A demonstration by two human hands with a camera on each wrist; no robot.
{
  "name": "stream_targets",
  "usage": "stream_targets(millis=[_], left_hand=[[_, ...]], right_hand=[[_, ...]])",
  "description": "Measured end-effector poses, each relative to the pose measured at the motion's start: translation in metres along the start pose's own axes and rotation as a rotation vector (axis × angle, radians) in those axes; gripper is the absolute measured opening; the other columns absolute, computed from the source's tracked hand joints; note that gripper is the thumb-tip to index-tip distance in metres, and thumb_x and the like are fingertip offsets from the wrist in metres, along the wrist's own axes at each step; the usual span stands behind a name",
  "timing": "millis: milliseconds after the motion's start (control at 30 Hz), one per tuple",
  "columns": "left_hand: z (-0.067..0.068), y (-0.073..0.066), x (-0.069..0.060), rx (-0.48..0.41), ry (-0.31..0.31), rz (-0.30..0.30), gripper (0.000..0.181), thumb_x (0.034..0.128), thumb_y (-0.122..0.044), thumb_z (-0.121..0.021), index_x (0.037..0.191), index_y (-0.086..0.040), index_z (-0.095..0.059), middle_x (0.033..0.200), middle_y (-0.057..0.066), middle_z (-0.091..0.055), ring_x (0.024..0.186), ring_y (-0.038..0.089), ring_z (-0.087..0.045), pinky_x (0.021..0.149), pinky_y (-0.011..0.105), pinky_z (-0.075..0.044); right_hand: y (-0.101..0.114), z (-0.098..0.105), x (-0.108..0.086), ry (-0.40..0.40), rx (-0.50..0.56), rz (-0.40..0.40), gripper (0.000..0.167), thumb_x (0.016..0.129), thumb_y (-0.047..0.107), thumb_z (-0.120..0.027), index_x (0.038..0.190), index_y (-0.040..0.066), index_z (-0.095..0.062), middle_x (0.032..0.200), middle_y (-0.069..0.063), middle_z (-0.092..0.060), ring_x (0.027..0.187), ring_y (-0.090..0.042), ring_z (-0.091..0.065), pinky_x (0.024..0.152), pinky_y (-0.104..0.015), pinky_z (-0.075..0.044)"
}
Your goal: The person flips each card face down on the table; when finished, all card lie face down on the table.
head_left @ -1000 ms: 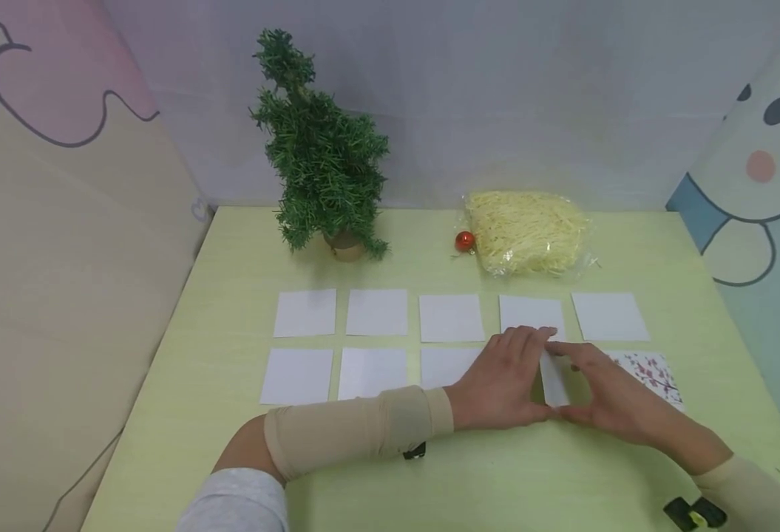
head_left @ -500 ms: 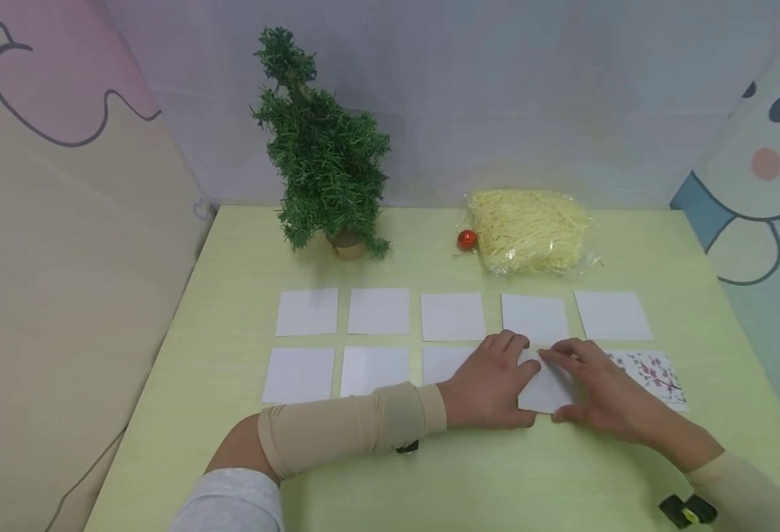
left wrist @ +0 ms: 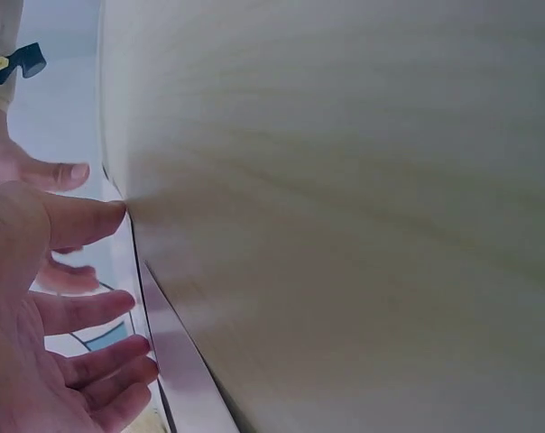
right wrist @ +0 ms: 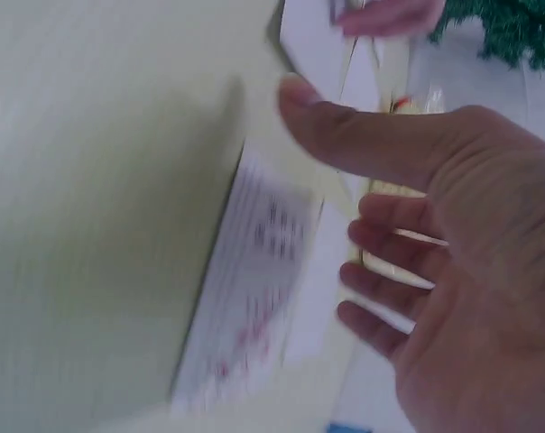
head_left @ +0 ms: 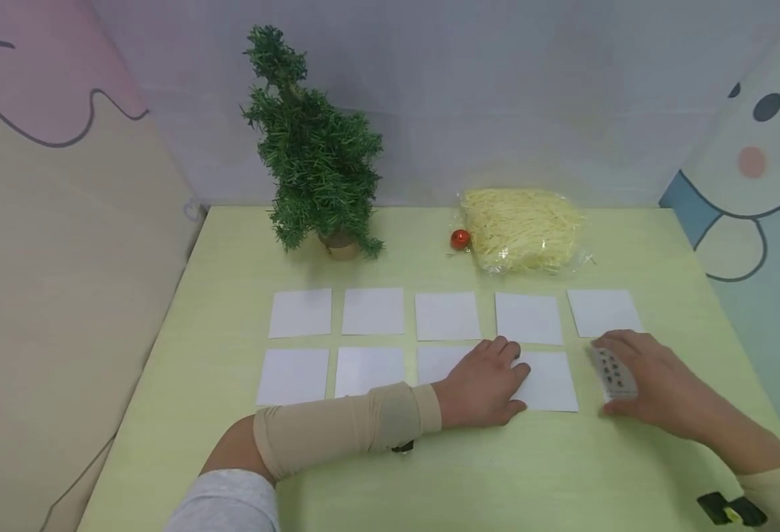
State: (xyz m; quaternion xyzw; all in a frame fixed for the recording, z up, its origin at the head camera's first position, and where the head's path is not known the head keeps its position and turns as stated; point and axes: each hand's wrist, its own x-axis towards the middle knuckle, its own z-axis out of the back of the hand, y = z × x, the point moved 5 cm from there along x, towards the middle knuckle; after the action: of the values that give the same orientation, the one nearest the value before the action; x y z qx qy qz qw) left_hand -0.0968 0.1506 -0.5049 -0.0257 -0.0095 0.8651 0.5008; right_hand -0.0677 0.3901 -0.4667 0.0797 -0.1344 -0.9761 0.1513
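My left hand [head_left: 483, 384] rests with its fingertips at the left side of a white square card [head_left: 549, 380] lying flat in the front row. In the left wrist view the fingers of that hand [left wrist: 47, 271] are loosely spread. My right hand [head_left: 659, 384] hovers over a printed card [head_left: 612, 373] at the row's right end and hides most of it. The right wrist view shows this card [right wrist: 254, 280], blurred, with dark characters and pink blossoms. Thumb and fingers of the right hand [right wrist: 453, 225] are apart there, with a gap to the card.
Behind lies a row of white cards [head_left: 529, 319]; more white cards [head_left: 293, 377] continue the front row leftward. A small green artificial tree [head_left: 323, 162], a red ball ornament [head_left: 459, 239] and a clear bag of yellow shreds [head_left: 523, 229] stand along the table's back.
The white card, tilted up between both hands a second ago, now lies flat. My right hand has let go of it and moved right over the printed card; my left has shifted slightly left.
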Motion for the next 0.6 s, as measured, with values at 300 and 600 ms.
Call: stream_targets(millis=[300,600], left_hand=[[0.012,-0.006,0.007,-0.013,-0.057,-0.023,0.059,0.1075,-0.061,-0.06,0.151,-0.02,-0.06,0.142,-0.001,-0.057,0.129,0.016,-0.05,0.109,0.031,-0.043],[0.032,-0.046,0.056,0.022,-0.023,-0.11,0.065,0.1067,-0.07,-0.054,0.15,-0.021,-0.058,0.137,-0.007,-0.058,0.125,0.01,-0.051,0.106,0.024,-0.043]], right_hand=[[-0.052,0.002,-0.023,0.097,-0.14,-0.097,0.116,0.058,0.04,-0.109,0.146,-0.01,-0.053,0.143,-0.036,-0.051,0.12,-0.057,-0.056,0.088,-0.072,-0.05],[-0.061,0.001,-0.017,0.095,-0.113,-0.094,0.106,0.057,0.042,-0.108,0.138,-0.008,-0.061,0.14,-0.034,-0.054,0.117,-0.055,-0.057,0.088,-0.072,-0.05]])
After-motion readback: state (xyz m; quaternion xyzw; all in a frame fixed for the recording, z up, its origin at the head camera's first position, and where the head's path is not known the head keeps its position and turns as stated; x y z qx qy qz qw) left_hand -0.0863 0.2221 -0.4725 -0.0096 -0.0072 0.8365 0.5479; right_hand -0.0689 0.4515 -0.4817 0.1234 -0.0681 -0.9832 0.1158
